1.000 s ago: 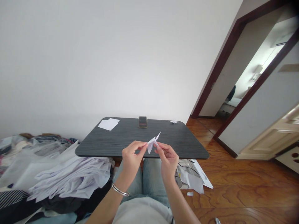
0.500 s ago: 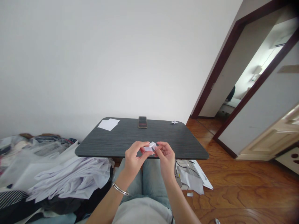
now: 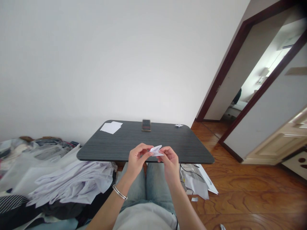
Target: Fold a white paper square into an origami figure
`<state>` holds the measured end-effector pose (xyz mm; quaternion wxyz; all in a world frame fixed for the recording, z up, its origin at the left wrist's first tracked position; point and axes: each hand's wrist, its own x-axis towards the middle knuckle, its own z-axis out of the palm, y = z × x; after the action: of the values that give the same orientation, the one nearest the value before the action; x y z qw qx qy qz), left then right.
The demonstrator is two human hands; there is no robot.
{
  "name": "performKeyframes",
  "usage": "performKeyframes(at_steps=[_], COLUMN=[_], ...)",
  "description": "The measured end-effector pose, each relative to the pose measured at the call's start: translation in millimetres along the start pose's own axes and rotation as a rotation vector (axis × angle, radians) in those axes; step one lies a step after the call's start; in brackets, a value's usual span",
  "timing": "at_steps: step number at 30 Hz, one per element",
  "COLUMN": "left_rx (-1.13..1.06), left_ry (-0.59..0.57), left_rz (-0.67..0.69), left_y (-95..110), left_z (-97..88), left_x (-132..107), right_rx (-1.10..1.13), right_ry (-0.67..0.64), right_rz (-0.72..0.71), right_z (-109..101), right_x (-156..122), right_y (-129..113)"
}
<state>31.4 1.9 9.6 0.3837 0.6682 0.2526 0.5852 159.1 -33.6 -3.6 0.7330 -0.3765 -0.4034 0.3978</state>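
Observation:
A small piece of folded white paper is held between my two hands, above the near edge of the dark table. My left hand pinches its left end between thumb and fingers. On the other side, the thumb and fingers of my right hand close on the right end. Two flaps of the paper stand apart, one pointing up and to the right. At the table's far right lies a small folded white paper figure.
White paper sheets lie at the table's back left. A phone-like dark object leans at the back middle. Clothes are heaped on the left. Papers and a cable lie on the floor at right, below a doorway.
The folded paper has turned and changed shape between my fingers, its flaps now pointing right. My left hand has shifted slightly left and up.

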Motion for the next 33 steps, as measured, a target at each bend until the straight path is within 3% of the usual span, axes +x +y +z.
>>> performKeyframes(at_steps=[5, 9, 11, 17, 21, 24, 28, 30, 33], left_rx=[0.233, 0.389, 0.450, 0.577, 0.595, 0.605, 0.706, 0.747, 0.796], left_ry=[0.074, 0.134, 0.129, 0.059, 0.026, -0.064, -0.355, -0.426, -0.430], left_rz=[0.175, 0.334, 0.381, 0.484, 0.509, 0.508, 0.503, 0.509, 0.507], left_y=[0, -1, -1, -2, -4, -6, -3, 2, 8], left_z=[-2.3, -3.3, -3.3, -1.8, -2.5, -8.8, -24.8, -31.7, -37.5], left_x=[-4, -6, -8, -11, -10, -7, -3, -1, 2], right_rx=[-0.151, -0.371, -0.445, -0.555, -0.569, -0.570, -0.582, -0.599, -0.622], right_ry=[-0.135, 0.003, 0.030, 0.014, -0.077, -0.156, -0.256, -0.287, -0.314], right_rz=[-0.036, -0.316, -0.380, -0.371, -0.355, -0.327, -0.319, -0.321, -0.318], right_z=[-2, -3, -3, -3, -5, -8, -11, -12, -13], right_x=[-2, -3, -4, -2, 0, 2, 5, 6, 7], right_y=[-4, -6, -7, -11, -11, -12, -14, -15, -16])
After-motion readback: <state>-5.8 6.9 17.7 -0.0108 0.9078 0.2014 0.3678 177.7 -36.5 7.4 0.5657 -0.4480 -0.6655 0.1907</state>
